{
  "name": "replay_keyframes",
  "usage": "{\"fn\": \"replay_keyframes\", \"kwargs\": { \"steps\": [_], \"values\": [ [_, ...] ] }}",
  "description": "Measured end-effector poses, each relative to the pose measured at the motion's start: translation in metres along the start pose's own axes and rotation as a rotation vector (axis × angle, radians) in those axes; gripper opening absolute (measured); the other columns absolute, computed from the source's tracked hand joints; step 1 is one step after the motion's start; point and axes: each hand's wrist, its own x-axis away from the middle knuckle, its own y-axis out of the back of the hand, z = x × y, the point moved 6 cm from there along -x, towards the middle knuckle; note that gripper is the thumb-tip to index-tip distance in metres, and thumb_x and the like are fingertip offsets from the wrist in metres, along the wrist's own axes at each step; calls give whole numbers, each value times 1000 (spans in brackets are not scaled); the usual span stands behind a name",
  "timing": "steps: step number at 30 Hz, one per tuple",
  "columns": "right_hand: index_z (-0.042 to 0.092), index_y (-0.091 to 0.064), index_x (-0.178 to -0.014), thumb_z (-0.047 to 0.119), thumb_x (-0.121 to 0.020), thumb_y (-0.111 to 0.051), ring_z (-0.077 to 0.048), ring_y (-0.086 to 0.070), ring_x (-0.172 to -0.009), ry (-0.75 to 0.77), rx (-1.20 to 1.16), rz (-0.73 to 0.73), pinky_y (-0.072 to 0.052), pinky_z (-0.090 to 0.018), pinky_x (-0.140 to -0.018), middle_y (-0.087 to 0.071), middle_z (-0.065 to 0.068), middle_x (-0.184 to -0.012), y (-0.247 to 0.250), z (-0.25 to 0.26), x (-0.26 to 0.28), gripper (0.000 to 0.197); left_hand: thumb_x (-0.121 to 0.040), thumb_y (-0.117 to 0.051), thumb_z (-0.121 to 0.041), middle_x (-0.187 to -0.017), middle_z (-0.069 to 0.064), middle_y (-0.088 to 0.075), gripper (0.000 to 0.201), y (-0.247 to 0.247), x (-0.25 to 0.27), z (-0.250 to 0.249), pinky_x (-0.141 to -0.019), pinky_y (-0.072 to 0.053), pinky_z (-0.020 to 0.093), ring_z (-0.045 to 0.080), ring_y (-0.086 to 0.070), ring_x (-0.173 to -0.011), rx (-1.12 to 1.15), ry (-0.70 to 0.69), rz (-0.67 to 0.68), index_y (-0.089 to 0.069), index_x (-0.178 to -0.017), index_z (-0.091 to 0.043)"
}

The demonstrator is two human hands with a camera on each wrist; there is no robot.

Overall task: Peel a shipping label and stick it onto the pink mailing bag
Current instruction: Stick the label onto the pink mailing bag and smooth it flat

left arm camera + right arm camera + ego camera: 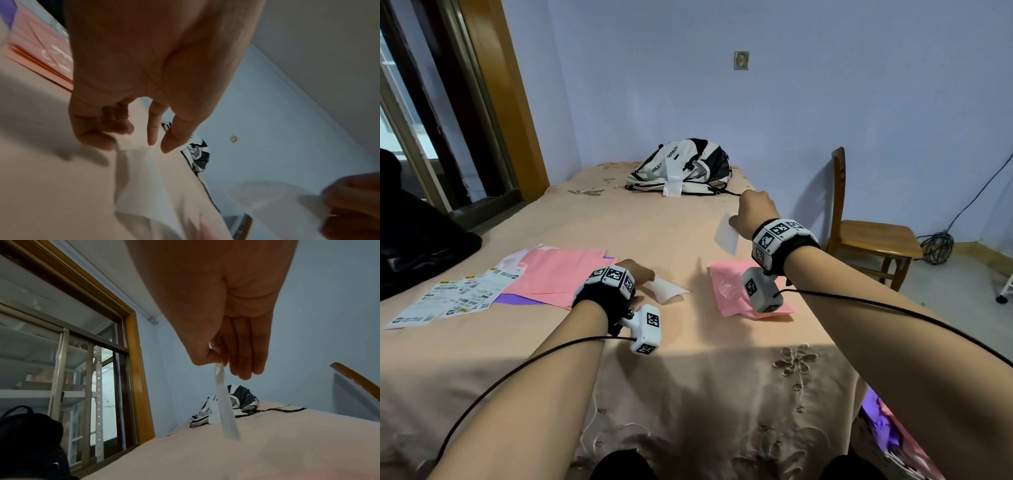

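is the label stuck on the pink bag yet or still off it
Still off: the right hand pinches a white sheet in the air, apart from the pink bag on the bed.

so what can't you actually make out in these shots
- Print on the white sheet pinched by the right hand: head view shows a blank face, right wrist view sees it edge-on.
- Which sheet is label and which is backing: unclear.
- Pink mailing bag: partly hidden by the wrist camera.
- Left hand sheet: blurred in the left wrist view.
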Motion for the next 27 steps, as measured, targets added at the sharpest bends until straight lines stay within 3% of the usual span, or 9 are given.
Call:
{"fn": "replay_keyframes", "kwargs": {
  "steps": [2,5,7,10,13,18,20,23,27],
  "values": [
    [6,-44,-70,12,-82,-64,-36,-56,-82,16,-19,17,-37,-30,-63,-48,-16,-81,-4,6,3,24,-84,-65,-26,-105,21,-67,42,-2,4,-13,-97,-54,38,32,-67,-100,82,-36,10,-63,-115,2],
    [5,-42,-62,14,-78,-64,-32,-50,-74,51,-55,53,-31,-26,-54,-46,-17,-74,-16,14,9,28,-93,-56,-27,-76,9,-56,28,-13,16,-46,-70,-51,31,23,-56,-69,310,-138,90,-64,-104,-3],
    [4,-40,-59,13,-76,-63,-32,-48,-70,66,-79,77,-29,-24,-50,-46,-19,-72,-24,17,16,30,-100,-44,-37,-80,8,-60,34,-28,25,-59,-70,-51,31,19,-59,-70,450,-121,255,-59,-95,-7],
    [-4,-62,-79,12,-76,-63,-37,-60,-78,91,-85,108,-41,-27,-61,-63,-23,-83,-35,20,27,16,-99,-35,-53,-89,17,-64,50,-46,29,-73,-72,-55,42,28,-64,-79,529,-111,442,-47,-94,-4],
    [1,-68,-89,15,-75,-64,-38,-65,-89,145,-75,132,-46,-28,-66,-69,-22,-95,-42,24,35,20,-97,-35,-55,-83,21,-61,54,-52,26,-76,-59,-60,43,32,-64,-72,600,-82,453,-45,-103,-2],
    [7,-71,-87,20,-80,-66,-35,-65,-92,234,-67,202,-48,-29,-70,-71,-19,-96,-42,29,47,15,-102,-44,-29,-87,19,-62,30,-54,24,-77,-77,-55,48,35,-65,-78,686,-102,423,-52,-96,-1],
    [8,-72,-86,18,-81,-65,-33,-65,-93,266,-67,229,-44,-27,-69,-72,-17,-96,-40,30,51,13,-101,-47,-14,-83,17,-61,15,-52,20,-75,-83,-56,49,33,-66,-76,692,-119,346,-53,-102,0],
    [9,-73,-87,23,-82,-70,-28,-64,-90,308,-64,268,-39,-25,-67,-73,-13,-94,-38,30,58,15,-96,-45,2,-78,13,-59,16,-53,16,-72,-80,-58,49,30,-67,-72,670,-134,280,-56,-109,2],
    [13,-73,-88,28,-78,-77,-23,-62,-86,283,-104,313,-46,-25,-72,-72,-9,-94,-41,22,61,18,-93,-47,6,-88,15,-67,30,-58,15,-67,-66,-62,42,30,-67,-78,621,-136,245,-60,-120,1]
  ]
}}
